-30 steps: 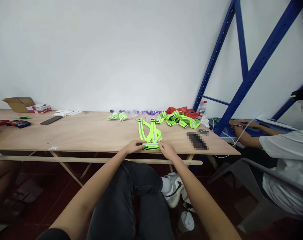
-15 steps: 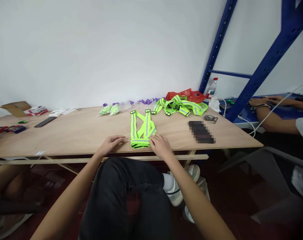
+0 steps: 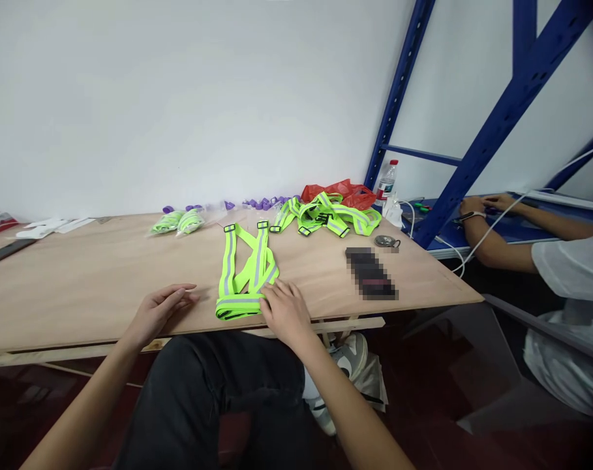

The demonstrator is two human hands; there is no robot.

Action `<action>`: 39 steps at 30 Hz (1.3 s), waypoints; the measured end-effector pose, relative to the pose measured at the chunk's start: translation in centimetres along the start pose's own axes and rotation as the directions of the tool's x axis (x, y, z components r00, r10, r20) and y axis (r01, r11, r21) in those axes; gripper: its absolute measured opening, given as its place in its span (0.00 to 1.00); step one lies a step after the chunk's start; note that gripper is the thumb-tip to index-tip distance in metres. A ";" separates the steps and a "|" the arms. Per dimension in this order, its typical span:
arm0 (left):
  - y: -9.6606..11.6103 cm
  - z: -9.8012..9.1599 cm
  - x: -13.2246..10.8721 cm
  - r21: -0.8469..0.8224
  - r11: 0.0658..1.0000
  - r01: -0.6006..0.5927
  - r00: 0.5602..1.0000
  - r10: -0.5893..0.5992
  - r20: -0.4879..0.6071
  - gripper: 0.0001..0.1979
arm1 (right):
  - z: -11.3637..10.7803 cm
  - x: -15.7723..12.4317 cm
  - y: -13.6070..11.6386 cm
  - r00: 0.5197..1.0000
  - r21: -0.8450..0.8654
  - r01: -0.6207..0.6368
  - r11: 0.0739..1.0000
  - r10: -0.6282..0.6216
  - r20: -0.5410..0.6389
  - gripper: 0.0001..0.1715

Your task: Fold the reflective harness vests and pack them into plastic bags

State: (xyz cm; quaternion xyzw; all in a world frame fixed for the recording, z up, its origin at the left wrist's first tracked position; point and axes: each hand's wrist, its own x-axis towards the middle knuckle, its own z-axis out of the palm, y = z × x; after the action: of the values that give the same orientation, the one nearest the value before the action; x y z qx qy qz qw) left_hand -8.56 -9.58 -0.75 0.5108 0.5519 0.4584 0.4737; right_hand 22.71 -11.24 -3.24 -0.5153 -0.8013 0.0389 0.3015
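Reflective harness [image 3: 258, 264]: lower centre of the frame, straps pointing up, waistband stacked in folds at the near edge of the wooden table [image 3: 105, 274], likely for easy reach.
Right hand [image 3: 287, 310]: fingers bent over the waistband's right end, probably to keep the folds flat; whether they pinch it, I cannot tell.
Left hand [image 3: 162, 310]: lower left, fingers loosely curved around nothing, apart from the harness.
Loose harness pile [image 3: 345, 214]: right of centre, in front of a red plastic bag [image 3: 342, 191], perhaps set back from the arms.
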 end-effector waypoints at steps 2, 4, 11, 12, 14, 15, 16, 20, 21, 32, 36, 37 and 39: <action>0.1 0.0 -0.1 0.025 1.000 0.001 1.000 -0.001 0.001 0.31 | 0.0 0.0 0.0 1.000 -0.010 0.006 1.000 -0.006 -0.009 0.16; 0.1 -0.1 -0.1 0.074 0.997 -0.013 1.000 0.012 0.007 0.31 | 0.1 0.0 0.0 1.000 -0.010 0.009 1.000 -0.009 -0.021 0.15; -0.1 0.2 -0.5 0.326 0.934 -0.144 0.989 0.134 0.055 0.30 | 0.3 0.4 -0.2 1.000 0.005 -0.001 1.000 0.001 -0.023 0.12; -0.1 0.5 -0.7 0.353 0.916 -0.191 0.982 0.180 0.065 0.30 | 0.3 0.5 -0.3 1.000 0.008 0.000 1.000 0.001 -0.018 0.11; -0.1 1.2 -1.2 0.401 0.862 -0.310 0.950 0.293 0.105 0.31 | 0.1 0.7 -0.5 1.000 0.015 0.004 1.000 -0.004 -0.015 0.12; -0.1 1.6 -1.4 0.430 0.819 -0.381 0.924 0.356 0.141 0.31 | 0.0 0.7 -0.5 1.000 0.017 0.004 1.000 -0.004 -0.021 0.14; -0.1 1.9 -1.7 0.463 0.762 -0.452 0.890 0.417 0.183 0.29 | 0.0 0.8 -0.6 1.000 0.019 0.005 1.000 -0.004 -0.031 0.16; -0.5 2.8 -2.4 0.543 0.514 -0.664 0.740 0.555 0.380 0.24 | 0.3 0.8 -0.7 0.995 0.062 0.061 0.996 -0.056 -0.079 0.17; -0.6 3.0 -2.5 0.539 0.478 -0.694 0.713 0.561 0.420 0.23 | 0.5 0.8 -0.7 0.992 0.075 0.095 0.993 -0.088 -0.086 0.15; -1.1 3.4 -2.8 0.548 0.403 -0.733 0.674 0.543 0.501 0.19 | 1.8 0.1 -1.3 0.978 -0.066 0.209 0.976 -0.208 0.023 0.21; -1.2 3.4 -2.5 0.575 0.369 -0.730 0.677 0.508 0.533 0.22 | 2.1 0.0 -1.2 0.976 -0.043 0.216 0.975 -0.216 0.014 0.23; -1.3 3.4 -2.5 0.584 0.351 -0.732 0.673 0.502 0.543 0.24 | 2.2 0.0 -1.2 0.976 -0.036 0.219 0.975 -0.218 0.010 0.23; -1.5 3.4 -2.3 0.600 0.316 -0.735 0.668 0.491 0.559 0.27 | 2.1 0.0 -1.1 0.976 -0.027 0.219 0.975 -0.219 0.012 0.23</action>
State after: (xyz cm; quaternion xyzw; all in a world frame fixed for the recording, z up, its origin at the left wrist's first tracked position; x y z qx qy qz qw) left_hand -5.34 -11.87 -2.59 0.8923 0.3822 0.2340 0.0536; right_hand 20.68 -11.25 -4.55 -0.4279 -0.8549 -0.0032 0.2932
